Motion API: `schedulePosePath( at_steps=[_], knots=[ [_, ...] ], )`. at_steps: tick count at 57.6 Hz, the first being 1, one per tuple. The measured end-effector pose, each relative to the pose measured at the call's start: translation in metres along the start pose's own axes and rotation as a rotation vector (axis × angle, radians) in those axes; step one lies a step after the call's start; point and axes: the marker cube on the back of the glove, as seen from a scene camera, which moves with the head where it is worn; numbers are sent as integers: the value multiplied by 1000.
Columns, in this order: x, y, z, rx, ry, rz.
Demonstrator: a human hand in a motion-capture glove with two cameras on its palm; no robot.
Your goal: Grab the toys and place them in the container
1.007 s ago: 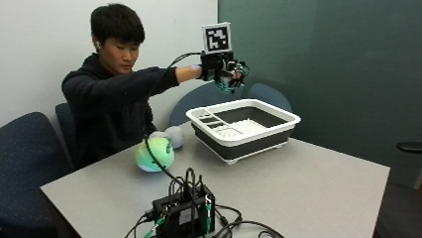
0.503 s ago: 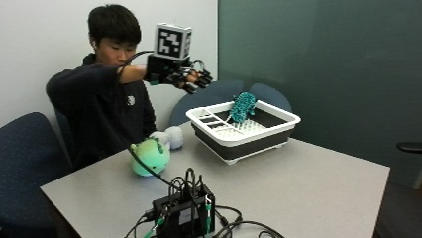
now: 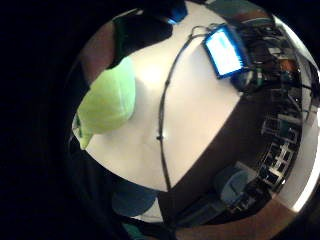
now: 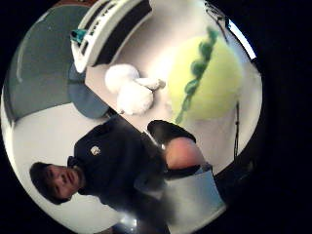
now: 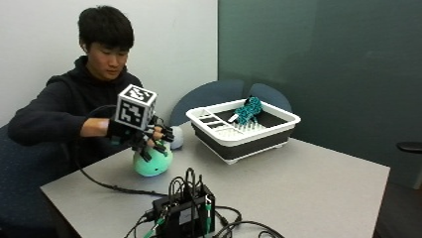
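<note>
— Grey desk [image 5: 316,183], teal wall behind it. How far along is the tidying, would you say?

— One toy down, I reckon. That teal toy [image 5: 248,111] sits inside the white container [image 5: 264,138], which stands at about one o'clock from the person's gloved hand [image 5: 146,136].

— And what's left?

— Two, as far as I can see. The green plush toy [image 5: 153,162] lies on the desk directly under the hand, at six o'clock from it. The small white plush toy [image 4: 130,90] lies between the green one and the container, mostly hidden from where we stand.

— Has the hand got hold of the green one?

— Not that I can tell. The fingers [image 5: 161,140] are spread and hanging downward over its top, very near or just touching, but I see nothing curled round it. So the grasp and the carry are yet to come, then the white one.
</note>
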Motion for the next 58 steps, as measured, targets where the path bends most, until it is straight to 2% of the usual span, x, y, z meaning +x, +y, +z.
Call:
schedulePosePath(
  at_steps=[9,19,28,33,38,43,49,58],
  knots=[
    [-8,-20,41,-96,-4,-17],
    [-13,-37,52,44,-23,-46],
    [-24,-45,35,133,-58,-81],
    [-16,-46,-12,198,-73,-76],
    [-22,-35,-73,270,-59,-156],
    [-42,-36,-128,417,177,-290],
    [-106,-54,-203,474,-183,-223],
    [-159,-134,-251,492,-262,-90]
  ],
)
